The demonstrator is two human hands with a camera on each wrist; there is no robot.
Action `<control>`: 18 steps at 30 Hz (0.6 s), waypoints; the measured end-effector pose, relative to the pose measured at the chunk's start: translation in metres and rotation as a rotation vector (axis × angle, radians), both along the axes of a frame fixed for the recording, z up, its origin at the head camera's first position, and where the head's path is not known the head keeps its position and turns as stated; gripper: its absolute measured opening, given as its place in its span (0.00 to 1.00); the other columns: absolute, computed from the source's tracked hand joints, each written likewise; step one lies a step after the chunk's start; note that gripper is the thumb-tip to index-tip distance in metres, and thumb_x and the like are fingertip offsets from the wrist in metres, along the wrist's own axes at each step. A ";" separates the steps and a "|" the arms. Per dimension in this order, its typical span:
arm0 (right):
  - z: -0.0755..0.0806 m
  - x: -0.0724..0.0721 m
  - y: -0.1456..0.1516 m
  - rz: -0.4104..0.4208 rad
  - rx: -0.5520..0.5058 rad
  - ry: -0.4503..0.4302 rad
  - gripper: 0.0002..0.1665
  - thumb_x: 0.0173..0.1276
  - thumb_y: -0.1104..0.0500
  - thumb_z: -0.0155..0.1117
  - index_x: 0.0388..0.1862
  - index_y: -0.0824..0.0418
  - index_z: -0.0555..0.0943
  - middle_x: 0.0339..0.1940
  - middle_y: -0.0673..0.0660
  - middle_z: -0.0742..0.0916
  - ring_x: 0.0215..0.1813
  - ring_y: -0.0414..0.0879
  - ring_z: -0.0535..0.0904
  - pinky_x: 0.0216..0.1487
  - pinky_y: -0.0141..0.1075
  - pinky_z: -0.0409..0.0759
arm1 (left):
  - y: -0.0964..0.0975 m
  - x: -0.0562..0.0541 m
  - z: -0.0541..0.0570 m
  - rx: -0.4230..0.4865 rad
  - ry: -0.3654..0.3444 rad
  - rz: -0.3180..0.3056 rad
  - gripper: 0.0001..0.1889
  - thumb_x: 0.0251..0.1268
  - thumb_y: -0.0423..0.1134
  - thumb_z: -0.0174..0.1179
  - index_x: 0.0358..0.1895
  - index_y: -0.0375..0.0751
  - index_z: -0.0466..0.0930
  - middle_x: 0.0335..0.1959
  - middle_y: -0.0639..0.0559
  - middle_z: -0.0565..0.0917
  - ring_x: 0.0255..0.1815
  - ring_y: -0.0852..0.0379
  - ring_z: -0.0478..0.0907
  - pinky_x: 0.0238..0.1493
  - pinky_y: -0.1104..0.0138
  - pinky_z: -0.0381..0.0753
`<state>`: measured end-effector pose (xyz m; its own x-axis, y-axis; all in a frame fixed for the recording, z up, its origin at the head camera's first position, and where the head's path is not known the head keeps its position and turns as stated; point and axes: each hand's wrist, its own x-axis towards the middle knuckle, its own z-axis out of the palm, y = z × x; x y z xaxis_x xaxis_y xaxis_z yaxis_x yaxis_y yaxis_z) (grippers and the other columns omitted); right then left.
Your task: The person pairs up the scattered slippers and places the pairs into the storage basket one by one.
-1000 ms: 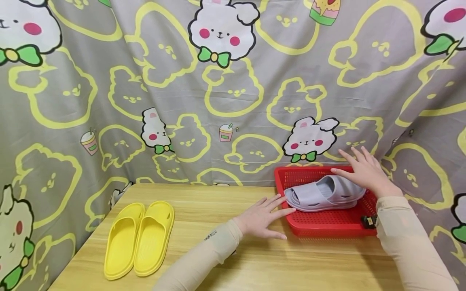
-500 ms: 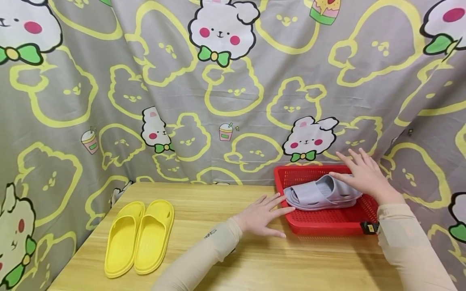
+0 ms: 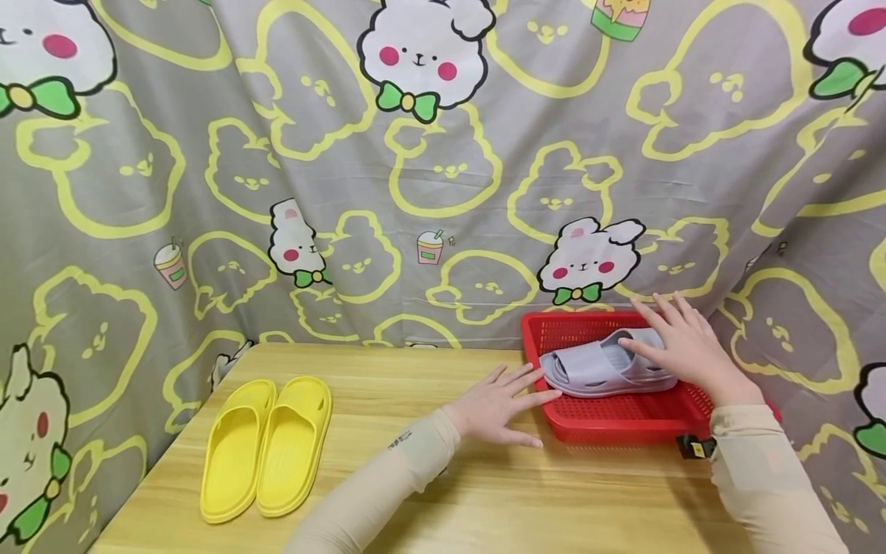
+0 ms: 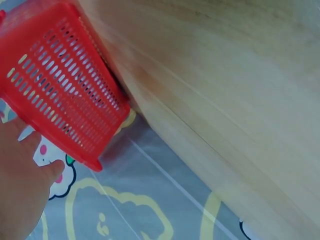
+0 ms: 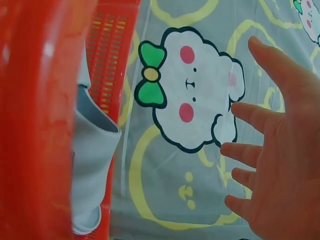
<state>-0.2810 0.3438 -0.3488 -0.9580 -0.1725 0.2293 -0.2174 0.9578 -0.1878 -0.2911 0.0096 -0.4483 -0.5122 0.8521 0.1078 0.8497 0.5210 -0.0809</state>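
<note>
A pale grey slipper (image 3: 581, 373) lies in a red plastic basket (image 3: 623, 432), its left end close to the basket's left wall. My left hand (image 3: 493, 408) is stretched out with spread fingers, the fingertips right at the basket's left rim. Over the right part of the basket my right hand (image 3: 685, 352) hovers, fingers spread, overlapping the slipper's right end in the head view. In the left wrist view the left hand (image 4: 22, 180) shows beside the slotted basket wall. The right wrist view has the right hand (image 5: 282, 145) holding nothing, apart from the slipper (image 5: 92, 170).
A pair of yellow slippers (image 3: 261, 446) stands side by side at the left of the wooden table (image 3: 415, 469). A grey curtain (image 3: 457, 192) with rabbit prints hangs behind and at both sides. A small black device (image 3: 694, 446) sits at the right wrist.
My right hand has shifted slightly left and down over the basket, its fingers still spread. The left hand, the basket and both kinds of slippers stay about where they were.
</note>
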 end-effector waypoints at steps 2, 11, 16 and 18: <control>-0.002 0.002 -0.002 0.007 -0.009 0.011 0.54 0.63 0.31 0.58 0.80 0.52 0.51 0.76 0.73 0.56 0.78 0.71 0.34 0.70 0.73 0.41 | 0.000 0.000 0.000 -0.002 0.005 0.001 0.44 0.60 0.78 0.40 0.74 0.80 0.26 0.82 0.59 0.37 0.83 0.54 0.36 0.79 0.48 0.44; -0.009 0.012 -0.011 0.019 -0.038 0.034 0.53 0.63 0.31 0.59 0.79 0.53 0.53 0.76 0.73 0.57 0.79 0.71 0.35 0.69 0.74 0.42 | 0.000 -0.001 -0.002 0.006 0.005 0.009 0.43 0.60 0.78 0.40 0.74 0.79 0.29 0.81 0.61 0.34 0.83 0.54 0.35 0.79 0.46 0.46; -0.012 0.016 -0.015 0.025 -0.060 0.018 0.53 0.64 0.31 0.57 0.79 0.53 0.53 0.76 0.74 0.58 0.78 0.71 0.36 0.69 0.74 0.42 | 0.000 -0.001 -0.004 0.014 0.017 0.007 0.43 0.61 0.77 0.40 0.75 0.79 0.29 0.81 0.61 0.34 0.83 0.51 0.35 0.78 0.44 0.49; -0.014 0.017 -0.017 0.029 -0.069 0.012 0.53 0.63 0.31 0.58 0.79 0.54 0.52 0.76 0.74 0.58 0.78 0.71 0.37 0.68 0.74 0.42 | 0.000 -0.001 -0.005 0.015 0.018 0.011 0.43 0.61 0.77 0.40 0.75 0.79 0.29 0.81 0.61 0.33 0.83 0.51 0.35 0.78 0.44 0.49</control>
